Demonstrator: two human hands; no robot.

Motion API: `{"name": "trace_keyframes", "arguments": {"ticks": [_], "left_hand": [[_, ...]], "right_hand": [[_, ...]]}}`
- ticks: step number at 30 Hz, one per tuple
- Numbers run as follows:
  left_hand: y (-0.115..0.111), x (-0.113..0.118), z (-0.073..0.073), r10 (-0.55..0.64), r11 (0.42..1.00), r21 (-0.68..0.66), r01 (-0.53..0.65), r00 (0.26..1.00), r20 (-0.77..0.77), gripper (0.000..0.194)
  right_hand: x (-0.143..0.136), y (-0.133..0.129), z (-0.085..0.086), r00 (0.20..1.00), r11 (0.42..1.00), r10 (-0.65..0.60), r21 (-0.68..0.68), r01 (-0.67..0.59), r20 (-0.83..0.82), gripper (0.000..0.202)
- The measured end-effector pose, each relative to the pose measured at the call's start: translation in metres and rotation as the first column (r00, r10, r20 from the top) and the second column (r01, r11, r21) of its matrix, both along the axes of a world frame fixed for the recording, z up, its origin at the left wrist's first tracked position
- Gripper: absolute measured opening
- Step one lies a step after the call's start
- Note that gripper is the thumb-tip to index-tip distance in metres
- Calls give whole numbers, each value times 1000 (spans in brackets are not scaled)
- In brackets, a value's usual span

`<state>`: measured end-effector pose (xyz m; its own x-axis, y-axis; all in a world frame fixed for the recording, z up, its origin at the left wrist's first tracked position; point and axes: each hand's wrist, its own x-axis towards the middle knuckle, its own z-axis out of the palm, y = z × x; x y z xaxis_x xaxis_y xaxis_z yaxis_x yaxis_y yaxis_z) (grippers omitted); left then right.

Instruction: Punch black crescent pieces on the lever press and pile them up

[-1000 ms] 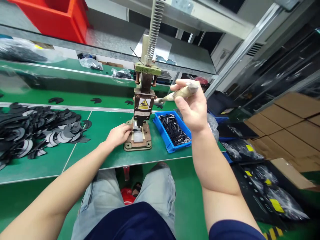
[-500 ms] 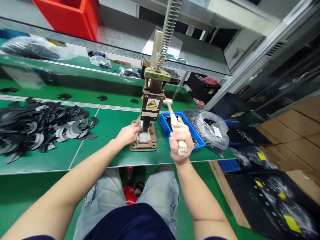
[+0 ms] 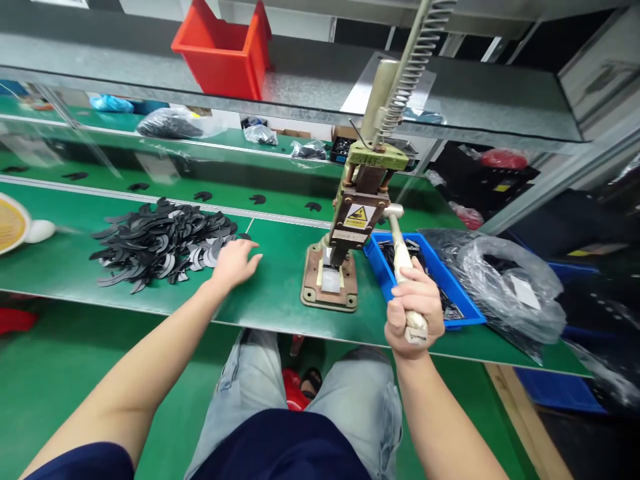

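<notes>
My right hand (image 3: pixel 416 308) is wrapped round the pale lever handle (image 3: pixel 401 257) of a hand press (image 3: pixel 356 213). The press stands on a brown base plate (image 3: pixel 309 280), with a light block (image 3: pixel 331 279) under its ram and a yellow warning label on its front. My left hand (image 3: pixel 236 263) reaches out over the green bench at the right edge of a heap of black curved flat pieces (image 3: pixel 167 237). Its fingers are apart, and nothing shows in them. Some pieces in the heap have a grey face up.
A blue bin (image 3: pixel 450 293) holding small dark parts stands right of the press, beside a clear plastic bag (image 3: pixel 515 280). Single black pieces (image 3: pixel 257 199) lie in a row behind the heap. A red bin (image 3: pixel 225 60) sits on the shelf above; a yellow round fan-like object (image 3: pixel 13 223) is far left.
My left hand has left the press base and moved left to the heap. The right hand stays on the lever handle. The view has swung left.
</notes>
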<state>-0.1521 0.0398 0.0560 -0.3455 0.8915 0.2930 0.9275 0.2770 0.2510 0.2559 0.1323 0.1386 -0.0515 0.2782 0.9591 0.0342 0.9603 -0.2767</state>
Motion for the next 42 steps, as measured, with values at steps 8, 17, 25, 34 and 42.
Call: {"name": "trace_keyframes", "arguments": {"ticks": [8, 17, 25, 34, 42], "left_hand": [[-40, -80, -4, 425, 878, -219, -425, 904, -49, 73], [-27, -72, -5, 342, 923, -212, -321, 937, 72, 61], [-23, -51, 11, 129, 991, -6, -131, 961, 244, 44], [1, 62, 29, -237, 970, 119, 211, 731, 640, 52], [61, 123, 12, -266, 960, 206, 188, 398, 878, 60]], "right_hand": [[-5, 1, -1, 999, 1000, -17, 1, 17, -51, 11], [-2, 1, -1, 1000, 1000, -22, -1, 22, -19, 10], [-3, -3, -2, 999, 999, -27, -22, 26, -27, 8], [-3, -9, -5, 999, 999, -37, -33, 37, -8, 6], [0, -8, -9, 995, 995, -98, -29, 99, 11, 9]]}}
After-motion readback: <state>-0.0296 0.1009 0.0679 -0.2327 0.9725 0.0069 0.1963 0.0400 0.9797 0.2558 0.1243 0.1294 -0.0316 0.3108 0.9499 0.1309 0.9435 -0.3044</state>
